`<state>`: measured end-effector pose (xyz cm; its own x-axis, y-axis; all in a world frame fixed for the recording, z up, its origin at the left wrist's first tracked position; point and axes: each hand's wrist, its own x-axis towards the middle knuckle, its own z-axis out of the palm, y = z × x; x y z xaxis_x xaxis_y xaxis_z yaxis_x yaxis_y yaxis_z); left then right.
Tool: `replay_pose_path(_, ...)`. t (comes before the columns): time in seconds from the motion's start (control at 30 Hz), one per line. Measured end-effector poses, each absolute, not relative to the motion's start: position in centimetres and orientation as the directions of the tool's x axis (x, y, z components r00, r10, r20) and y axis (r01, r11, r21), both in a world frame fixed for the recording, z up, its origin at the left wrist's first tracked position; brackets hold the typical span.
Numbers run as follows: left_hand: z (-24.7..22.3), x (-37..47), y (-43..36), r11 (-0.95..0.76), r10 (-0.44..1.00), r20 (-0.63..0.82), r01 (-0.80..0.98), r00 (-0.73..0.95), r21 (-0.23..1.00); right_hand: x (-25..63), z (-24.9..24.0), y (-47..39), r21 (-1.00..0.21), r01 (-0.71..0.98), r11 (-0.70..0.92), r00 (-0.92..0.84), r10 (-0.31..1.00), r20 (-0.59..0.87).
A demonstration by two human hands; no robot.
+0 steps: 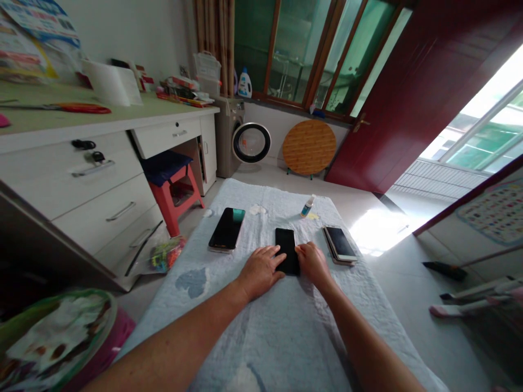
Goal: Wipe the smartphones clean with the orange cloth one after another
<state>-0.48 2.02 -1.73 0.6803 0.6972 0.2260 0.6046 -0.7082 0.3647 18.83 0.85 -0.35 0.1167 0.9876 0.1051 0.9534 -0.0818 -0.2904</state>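
Observation:
A black phone (288,259) lies flat on the light blue cloth, between my two hands. My left hand (261,270) rests with fingers spread, their tips over the phone's left edge. At the phone's right edge, my right hand (312,263) has its fingers bent together and pressed against the side; whether it grips the edge is hard to make out. A larger dark-screened phone (227,228) lies to the left. On the right is a stack of phones (340,244), the top one white-edged. Behind them stands a small spray bottle (307,207).
The cloth-covered table (245,337) fills the middle. On the left are a desk (163,117), a red stool (174,190) and a waste bin (110,332). Behind are a washing machine (229,136), a round wooden board (309,147) and a red door (392,103).

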Motion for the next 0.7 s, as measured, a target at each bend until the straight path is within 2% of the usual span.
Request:
replay_pose_path(0.47,-2.2,-0.4,2.2,-0.711,0.697,0.243,0.608,0.674,0.353,18.2,-0.6,-6.5,-0.454,0.891,-0.014,0.083,0.988,0.132)
replay_pose_path(0.57,-2.5,-0.3,2.6,-0.706,0.701,0.238,0.607,0.672,0.363,18.1,-0.5,-6.8,-0.460,0.888,0.010,0.063,0.988,0.142)
replay_pose_path(0.7,-2.9,-0.3,3.2,-0.709,0.694,0.231,0.593,0.682,0.382,17.8,-0.2,-7.0,-0.411,0.908,0.079,-0.013,0.987,0.163)
